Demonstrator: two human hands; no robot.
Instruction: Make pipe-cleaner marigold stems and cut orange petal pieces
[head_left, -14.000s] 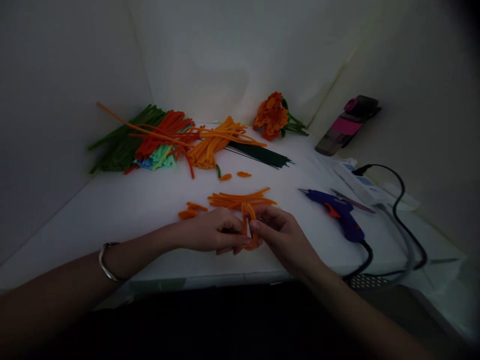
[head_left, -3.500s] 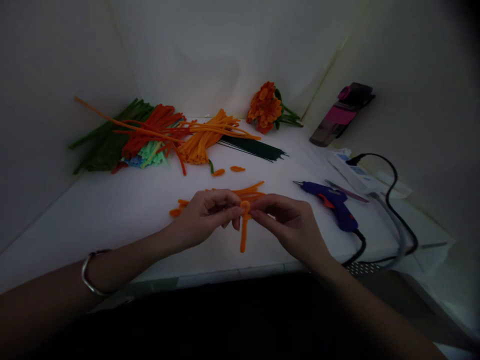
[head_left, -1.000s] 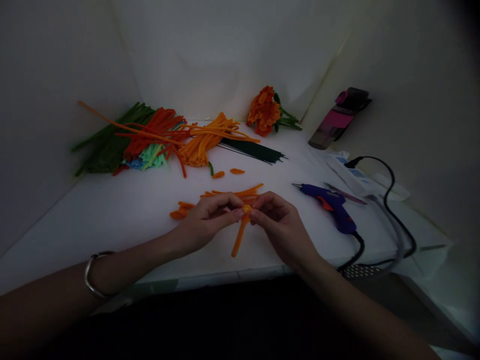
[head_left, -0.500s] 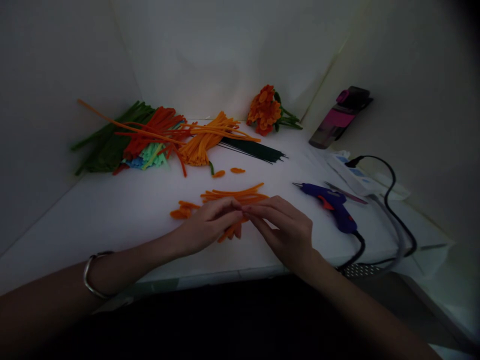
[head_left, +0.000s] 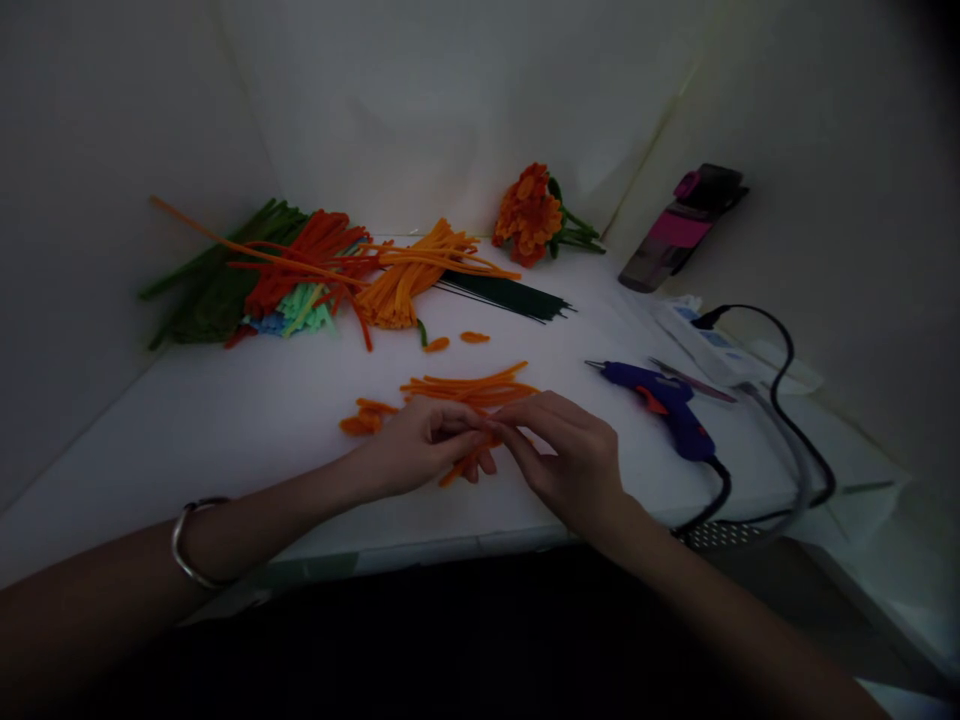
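My left hand point(head_left: 424, 440) is closed in a pinch, its fingertips meeting those of my right hand point(head_left: 566, 450) over the white tabletop. Both pinch an orange pipe cleaner point(head_left: 451, 474), whose end sticks out below my left hand; most of it is hidden by the fingers. Just behind the hands lie several loose orange pipe cleaners point(head_left: 480, 381). A small pile of orange folded petal pieces point(head_left: 361, 420) rests left of my left hand. Two more orange loops point(head_left: 474, 338) lie farther back, one beside a short green piece point(head_left: 423, 333).
Bundles of green point(head_left: 217, 300), red point(head_left: 292, 265) and orange pipe cleaners point(head_left: 401, 290) lie at the back left. Dark green stems point(head_left: 510, 296) and an orange flower bunch point(head_left: 529, 220) sit behind. At right are a blue glue gun point(head_left: 660, 400), tweezers point(head_left: 697, 382), a power strip point(head_left: 705, 340) and a bottle point(head_left: 675, 235).
My fingers have shifted slightly around the pinched pipe cleaner, and my right hand has moved a little to the left. The things on the table lie as before.
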